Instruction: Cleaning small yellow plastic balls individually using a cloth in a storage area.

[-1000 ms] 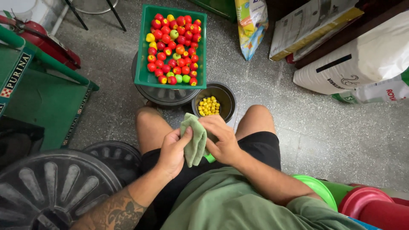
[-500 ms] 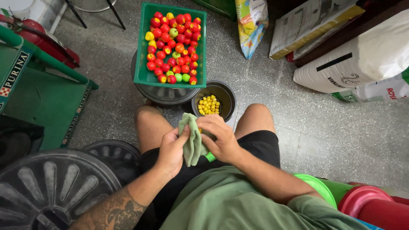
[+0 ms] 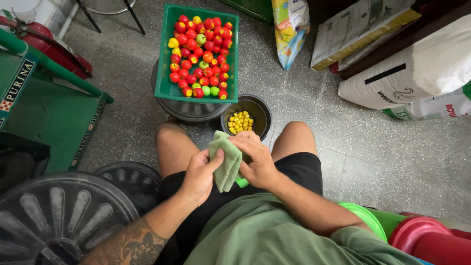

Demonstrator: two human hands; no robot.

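Seated on something low, knees apart, over a grey speckled floor (image 3: 382, 162). Left hand (image 3: 198, 174) and right hand (image 3: 255, 159) together at lap level, between the knees, both closed on a folded green cloth (image 3: 226, 164). Left fingers (image 3: 216, 158) curled round the cloth's near side, thumb pressed on top; right fingers (image 3: 245, 142) bent and pinching the cloth from the other side. A sliver of bright green (image 3: 241, 182) peeking out beneath the cloth, too hidden to name.

Straight ahead on the floor, just past the hands, a dark round bowl (image 3: 260, 110) holding small yellow balls (image 3: 240, 121). Beyond it, touching, a green crate (image 3: 167, 88) full of small red, yellow and green fruit (image 3: 201, 54), resting on a grey round stand (image 3: 189, 109).

Judged as wiping or rubbing something small inside the cloth, mid-step. Next move likely calls for easing the pinch, unfolding the cloth, and keeping whatever sits inside from dropping.
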